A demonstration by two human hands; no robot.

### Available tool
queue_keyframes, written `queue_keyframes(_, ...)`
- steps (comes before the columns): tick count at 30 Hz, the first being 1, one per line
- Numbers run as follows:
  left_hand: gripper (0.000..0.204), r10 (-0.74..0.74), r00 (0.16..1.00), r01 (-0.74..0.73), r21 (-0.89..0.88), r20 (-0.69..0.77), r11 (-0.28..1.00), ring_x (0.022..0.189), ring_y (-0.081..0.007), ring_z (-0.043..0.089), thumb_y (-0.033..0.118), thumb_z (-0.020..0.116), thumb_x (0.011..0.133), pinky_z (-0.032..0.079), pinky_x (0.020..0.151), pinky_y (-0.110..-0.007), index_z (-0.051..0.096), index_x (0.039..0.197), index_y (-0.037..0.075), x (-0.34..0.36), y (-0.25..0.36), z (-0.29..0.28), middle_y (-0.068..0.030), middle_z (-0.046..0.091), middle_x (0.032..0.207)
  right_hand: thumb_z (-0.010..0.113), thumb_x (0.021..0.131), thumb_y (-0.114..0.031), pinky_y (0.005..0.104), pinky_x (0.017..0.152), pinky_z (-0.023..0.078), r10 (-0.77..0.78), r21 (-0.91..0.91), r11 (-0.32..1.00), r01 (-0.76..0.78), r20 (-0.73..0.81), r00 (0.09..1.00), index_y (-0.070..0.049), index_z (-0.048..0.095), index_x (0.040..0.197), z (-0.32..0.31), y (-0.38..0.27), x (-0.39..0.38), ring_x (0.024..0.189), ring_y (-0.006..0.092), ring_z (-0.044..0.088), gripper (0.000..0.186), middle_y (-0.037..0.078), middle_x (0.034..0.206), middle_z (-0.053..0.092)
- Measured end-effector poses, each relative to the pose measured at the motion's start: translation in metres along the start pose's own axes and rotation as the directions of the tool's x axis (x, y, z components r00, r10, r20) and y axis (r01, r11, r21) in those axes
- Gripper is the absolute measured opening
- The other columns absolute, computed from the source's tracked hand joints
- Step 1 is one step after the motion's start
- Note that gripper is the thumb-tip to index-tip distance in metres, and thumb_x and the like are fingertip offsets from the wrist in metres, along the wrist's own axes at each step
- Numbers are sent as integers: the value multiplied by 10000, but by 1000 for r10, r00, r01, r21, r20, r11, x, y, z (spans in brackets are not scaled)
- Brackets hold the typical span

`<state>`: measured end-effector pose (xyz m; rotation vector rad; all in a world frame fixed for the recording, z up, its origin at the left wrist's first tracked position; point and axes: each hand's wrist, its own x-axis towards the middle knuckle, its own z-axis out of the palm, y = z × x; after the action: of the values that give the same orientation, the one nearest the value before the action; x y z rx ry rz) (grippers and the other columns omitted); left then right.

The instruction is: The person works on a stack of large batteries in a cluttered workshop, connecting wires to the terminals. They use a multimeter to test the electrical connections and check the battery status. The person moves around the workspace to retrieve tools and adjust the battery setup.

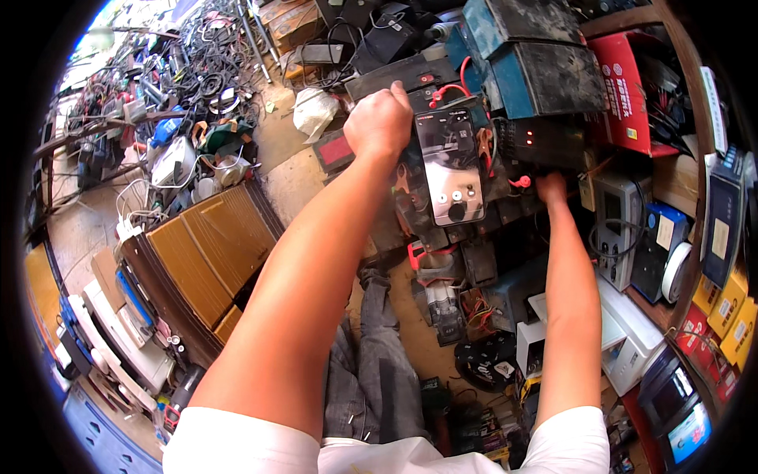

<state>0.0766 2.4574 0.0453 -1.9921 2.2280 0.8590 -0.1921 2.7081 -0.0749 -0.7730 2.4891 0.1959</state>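
My left hand is closed in a fist, thumb pointing up, above the dark batteries on the bench; whatever it may hold is hidden. Just right of it a smartphone with a lit screen faces up. A red cable bends over a battery terminal behind the phone. My right hand reaches in beside a black box with small red lights, close to a red clip. The fingers of that hand are mostly hidden in shadow.
Teal and black batteries stack up at the back. A red carton stands right of them. Tangled cables and parts heap at the far left. Below the bench lie a red and grey power tool and a brown cabinet.
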Motion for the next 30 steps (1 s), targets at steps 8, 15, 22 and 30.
queue_keyframes(8,503,19,999,-17,69,-32,997,862,-344,615,416,327,914,477,761,-438,671,837,58,3,-2,5,-177,646,883,571,728,-259,459,810,463,63,-69,996,-59,55,997,-40,612,998,-24,-24,-31,982,375,561,351,218,1045,592)
queue_keyframes(15,518,-6,998,4,31,59,1000,974,-379,561,442,302,919,426,843,-453,646,964,56,2,1,0,-195,616,1001,573,732,-335,454,818,467,151,-39,988,-149,57,987,-63,635,991,-14,-19,-16,993,368,565,381,190,1066,598)
queue_keyframes(22,497,16,1000,-14,77,-20,997,896,-366,594,421,322,916,459,781,-458,661,870,60,2,0,4,-184,636,921,573,736,-313,437,842,465,271,20,962,-272,53,961,-75,635,1010,-20,-28,-22,1026,343,560,367,165,1081,603)
queue_keyframes(30,505,41,999,-39,65,-16,997,913,-381,585,429,319,916,452,796,-458,660,892,57,5,0,7,-201,630,933,552,750,-294,441,845,460,175,-8,985,-175,95,980,-66,618,1025,-19,-18,-19,1014,344,565,362,173,1087,598)
